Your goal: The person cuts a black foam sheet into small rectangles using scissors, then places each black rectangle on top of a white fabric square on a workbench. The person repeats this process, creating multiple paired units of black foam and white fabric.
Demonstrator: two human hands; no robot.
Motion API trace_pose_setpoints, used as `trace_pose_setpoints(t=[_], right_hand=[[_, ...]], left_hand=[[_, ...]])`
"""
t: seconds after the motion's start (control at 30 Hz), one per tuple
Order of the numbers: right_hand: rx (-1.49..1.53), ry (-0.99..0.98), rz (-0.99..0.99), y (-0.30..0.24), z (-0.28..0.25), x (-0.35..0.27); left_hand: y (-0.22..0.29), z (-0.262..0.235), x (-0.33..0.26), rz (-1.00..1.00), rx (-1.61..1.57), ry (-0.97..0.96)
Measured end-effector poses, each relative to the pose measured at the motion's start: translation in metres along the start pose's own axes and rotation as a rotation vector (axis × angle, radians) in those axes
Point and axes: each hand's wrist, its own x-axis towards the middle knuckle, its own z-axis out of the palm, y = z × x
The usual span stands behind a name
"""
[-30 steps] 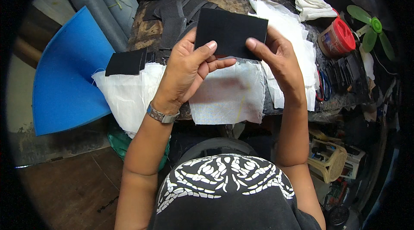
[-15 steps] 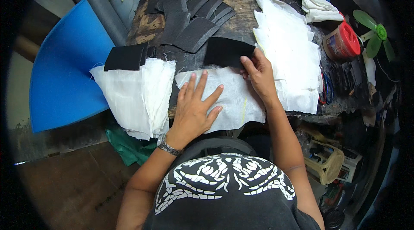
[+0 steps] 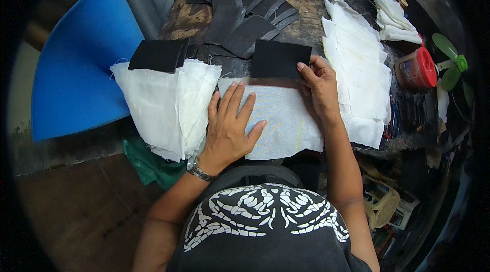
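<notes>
My left hand (image 3: 229, 124) lies flat, fingers spread, on a white woven cloth piece (image 3: 286, 119) at the table's near edge. My right hand (image 3: 319, 85) rests at that cloth's upper right corner, its fingertips pinching the lower right edge of a black rectangular fabric piece (image 3: 278, 58), which lies flat just beyond the cloth. Left of my left hand sits a stack of white cloth (image 3: 163, 103) with another black fabric piece (image 3: 158, 55) on its far end.
Several dark cut strips (image 3: 245, 14) lie further back on the worn wooden table (image 3: 184, 11). More white cloth (image 3: 357, 73) is stacked on the right, with a red-lidded jar (image 3: 416, 68) and a green fan (image 3: 451, 60) beyond. A blue sheet (image 3: 76, 73) leans on the left.
The black piece went from being held up in both hands to lying on the table. My left hand let go and now presses flat on the white cloth.
</notes>
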Motion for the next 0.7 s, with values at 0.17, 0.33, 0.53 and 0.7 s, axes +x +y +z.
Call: trace_pose_setpoints(t=[0.17, 0.33, 0.53, 0.7], right_hand=[[-0.087, -0.021, 0.005, 0.006, 0.001, 0.002], [-0.137, -0.041, 0.03, 0.004, 0.002, 0.001], [-0.154, -0.059, 0.016, 0.006, 0.005, 0.004], [-0.186, -0.044, 0.011, 0.008, 0.004, 0.003]], left_hand=[[-0.002, 0.006, -0.006, -0.039, 0.002, 0.073], [-0.001, 0.005, -0.007, -0.048, -0.031, 0.107], [0.002, 0.003, -0.007, -0.051, -0.09, 0.147], [0.012, 0.005, -0.001, 0.019, -0.142, 0.159]])
